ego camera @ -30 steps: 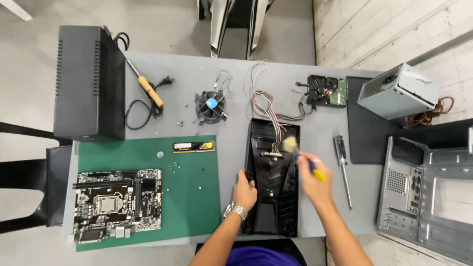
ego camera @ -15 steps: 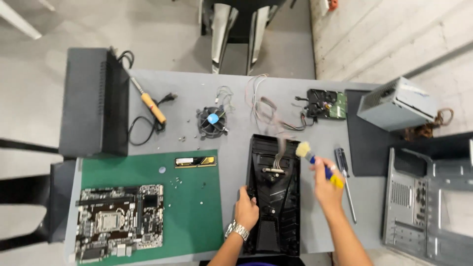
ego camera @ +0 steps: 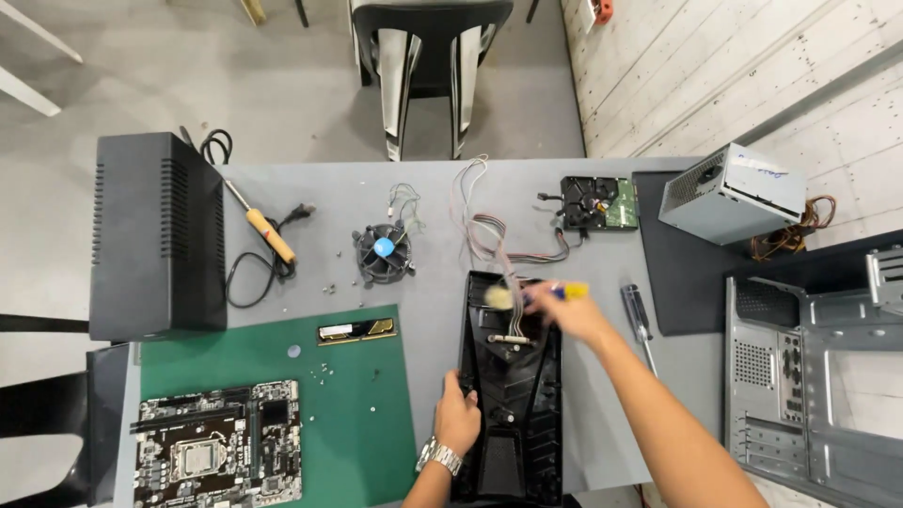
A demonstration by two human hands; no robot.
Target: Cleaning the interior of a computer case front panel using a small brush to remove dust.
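Observation:
A long black plastic computer front panel [ego camera: 513, 395] lies lengthwise on the grey table. My left hand [ego camera: 458, 420], with a watch on the wrist, grips the panel's left edge. My right hand [ego camera: 572, 315] holds a small brush with a blue and yellow handle [ego camera: 555, 293]. The brush's pale bristles [ego camera: 498, 297] touch the panel's far end, next to a bundle of thin wires [ego camera: 494, 240].
A screwdriver [ego camera: 638, 320] lies right of the panel. A green mat [ego camera: 357, 404] holds a motherboard [ego camera: 218, 447] and a memory stick [ego camera: 356, 330]. Farther back are a cooling fan [ego camera: 381, 252], hard drive [ego camera: 598, 202], power supply [ego camera: 731, 193] and black box [ego camera: 155, 235]. An open metal case [ego camera: 814, 386] stands right.
My right hand has swung the brush left, from the panel's right edge onto its far end. The head has tilted, so the table sits lower in view. My left hand stays on the panel.

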